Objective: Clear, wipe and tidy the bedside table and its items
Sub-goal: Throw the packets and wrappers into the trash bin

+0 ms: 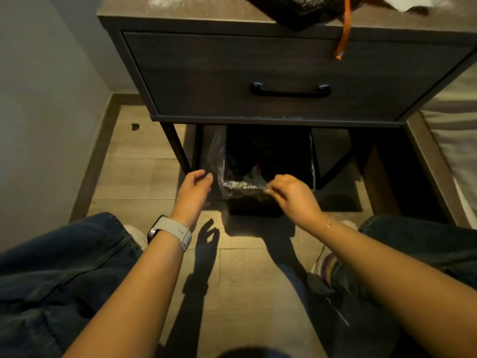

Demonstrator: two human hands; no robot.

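Down low, both hands reach under the bedside table (284,73) toward a small bin (254,205).

Its drawer sits closed, with a dark bag (296,11) and orange strap (344,29) on top. The black bin stands on the floor beneath, lined with clear plastic (224,174). The right hand (291,195) pinches the liner's rim; the left hand (193,188) hovers beside it, fingers loosely curled, empty.

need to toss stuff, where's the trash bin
In the head view, the black bin sits on the floor under the bedside table, between both hands, its clear liner pinched by the right hand.
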